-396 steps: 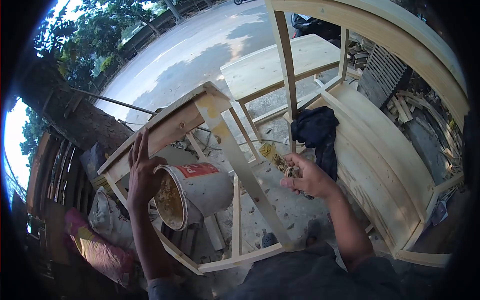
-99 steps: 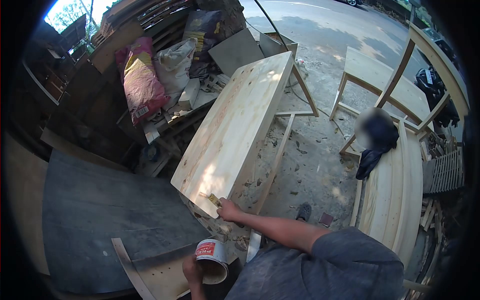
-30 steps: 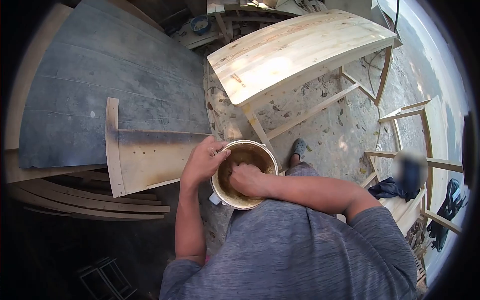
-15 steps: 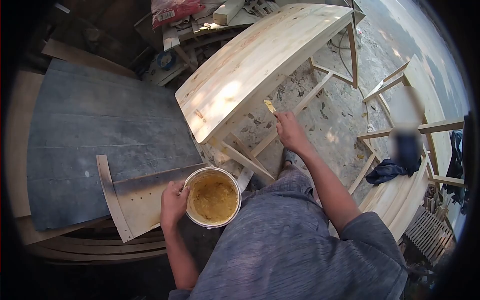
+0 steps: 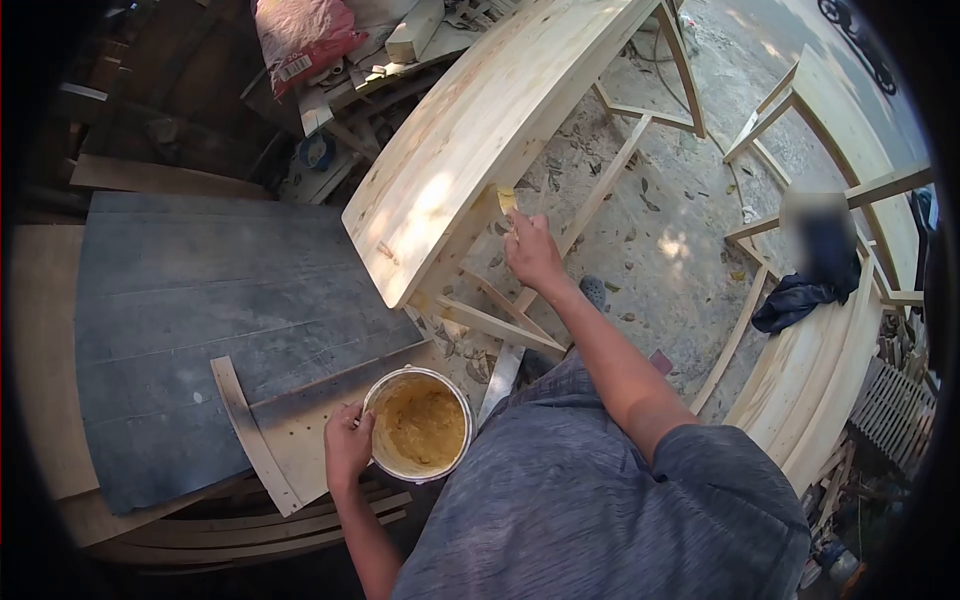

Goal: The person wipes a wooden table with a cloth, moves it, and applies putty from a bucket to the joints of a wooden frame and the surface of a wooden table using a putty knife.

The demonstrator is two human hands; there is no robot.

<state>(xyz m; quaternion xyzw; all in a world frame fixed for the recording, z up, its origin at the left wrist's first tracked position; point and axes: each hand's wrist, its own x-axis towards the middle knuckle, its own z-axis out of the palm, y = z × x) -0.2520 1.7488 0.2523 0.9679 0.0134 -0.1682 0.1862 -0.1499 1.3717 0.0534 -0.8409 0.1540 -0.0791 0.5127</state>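
Note:
A white-rimmed bucket of yellow-brown paste hangs from my left hand, whose fingers are closed on its rim or handle at the left side. My right hand grips a small putty knife with yellow paste on its blade. The blade is at the side edge of a pale wooden table, touching it or very close. Below the tabletop, wooden legs and a long stretcher show above the concrete floor.
A dark grey panel lies at the left, with a curved wooden strip near the bucket. Another wooden frame and a bench with dark cloth stand at the right. A red bag sits on scrap wood.
My right hand has moved left with the putty knife, bringing its blade to the table's side edge. The camera view has shifted. My left hand still holds the bucket.

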